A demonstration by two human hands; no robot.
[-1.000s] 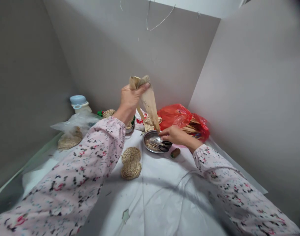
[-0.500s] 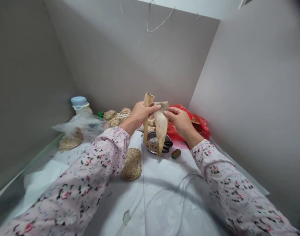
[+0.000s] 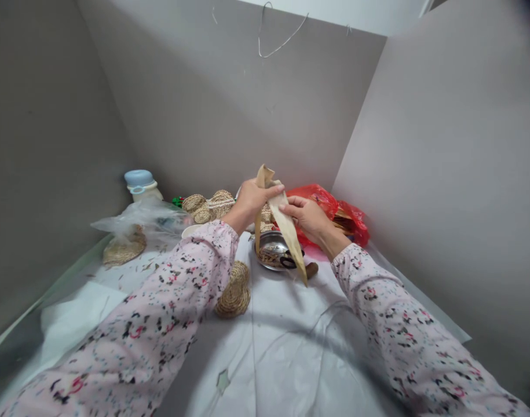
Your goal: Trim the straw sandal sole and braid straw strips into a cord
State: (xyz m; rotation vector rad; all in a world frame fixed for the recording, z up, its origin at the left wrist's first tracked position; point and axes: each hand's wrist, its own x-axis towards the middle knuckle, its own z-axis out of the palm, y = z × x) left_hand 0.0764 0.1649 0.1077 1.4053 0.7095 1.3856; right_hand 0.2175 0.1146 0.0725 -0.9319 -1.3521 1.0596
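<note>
A pale, pointed strip of dried corn husk [image 3: 289, 230] slants down to the right in front of me, its tip over the table. My left hand [image 3: 252, 198] pinches its upper end between thumb and fingers, along with a second, narrower tan strip that hangs down beside it. Thumb and fingertips of my right hand [image 3: 308, 216] close on the husk's right edge, a little lower. Beneath them sits a round steel dish [image 3: 265, 238] with black-handled scissors [image 3: 287, 262] and braided pieces in it. A brown thread spool [image 3: 312, 270] lies behind the husk's tip.
A coiled, braided sole-shaped piece [image 3: 235, 292] lies on the white table cover [image 3: 286, 347]. Red plastic bags [image 3: 313, 198] stand at the back right. A clear plastic bag [image 3: 145, 219], a blue-lidded bottle [image 3: 139, 182] and more woven pieces [image 3: 204, 207] sit back left. Grey panels enclose the table.
The husk has turned from hanging nearly upright to slanting, its tip swinging right. My right hand has shifted slightly left and down along it. My left hand still grips the top.
</note>
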